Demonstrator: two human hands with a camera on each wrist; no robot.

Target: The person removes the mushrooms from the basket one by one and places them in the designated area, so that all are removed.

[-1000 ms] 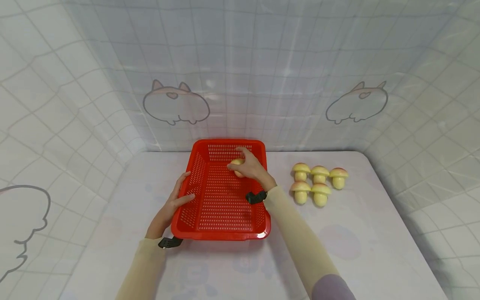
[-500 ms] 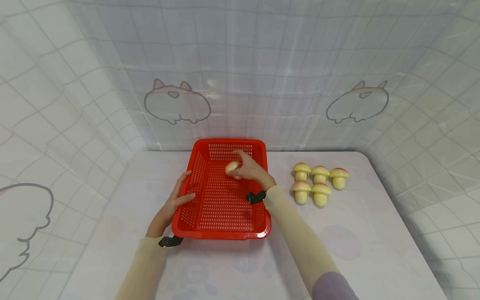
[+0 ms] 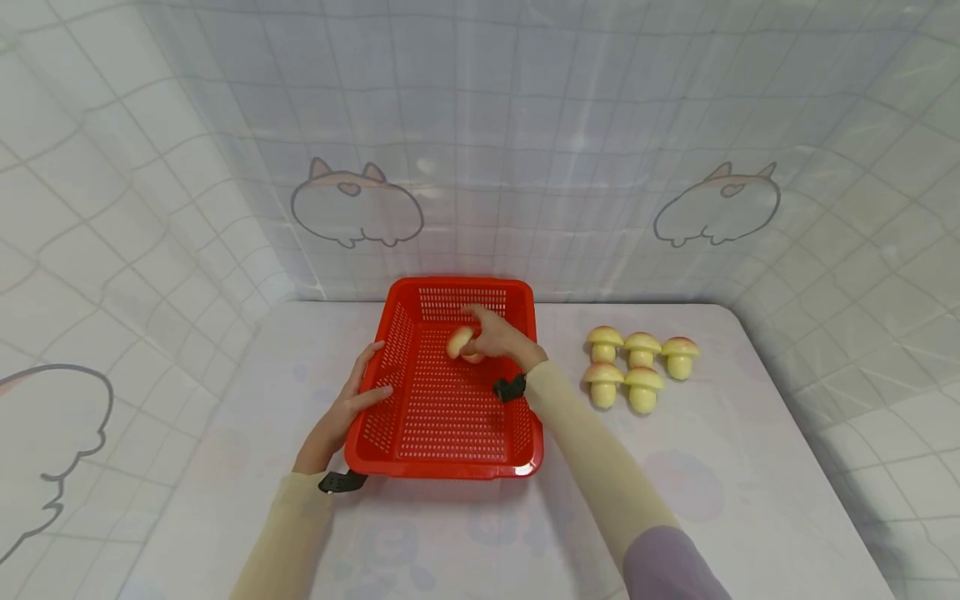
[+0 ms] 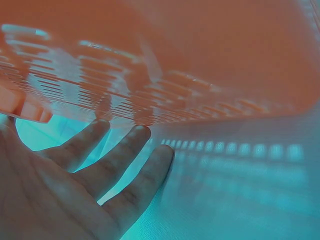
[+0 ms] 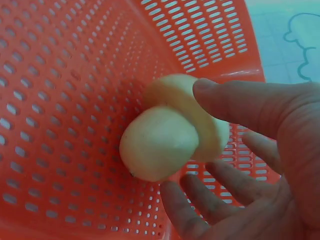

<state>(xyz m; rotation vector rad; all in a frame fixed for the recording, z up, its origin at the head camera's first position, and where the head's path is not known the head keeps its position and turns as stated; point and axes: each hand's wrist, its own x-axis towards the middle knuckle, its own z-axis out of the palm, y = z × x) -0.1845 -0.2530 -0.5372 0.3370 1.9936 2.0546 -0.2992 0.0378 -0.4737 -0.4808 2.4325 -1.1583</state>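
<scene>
A red perforated plastic basket (image 3: 450,417) stands on the white table. My left hand (image 3: 348,408) holds its left side, thumb over the rim and inside; in the left wrist view the other fingers (image 4: 120,155) reach under the outer wall. Near the back of the basket lies a yellow toy mushroom with a reddish tint (image 3: 460,341), tipped on its side. My right hand (image 3: 497,336) is over it inside the basket. In the right wrist view the thumb touches the mushroom's cap (image 5: 175,90), while the other fingers are spread loosely below the rounded stem (image 5: 159,144).
Several more toy mushrooms (image 3: 641,390) stand in two rows on the table to the right of the basket. A pale grid-patterned sheet (image 3: 480,167) with animal drawings hangs behind and at both sides. The table's right edge (image 3: 810,442) slopes toward me.
The toy mushroom has shifted slightly left and tilted over in the basket, and my right hand has moved a little left with it. My left hand keeps its place on the basket.
</scene>
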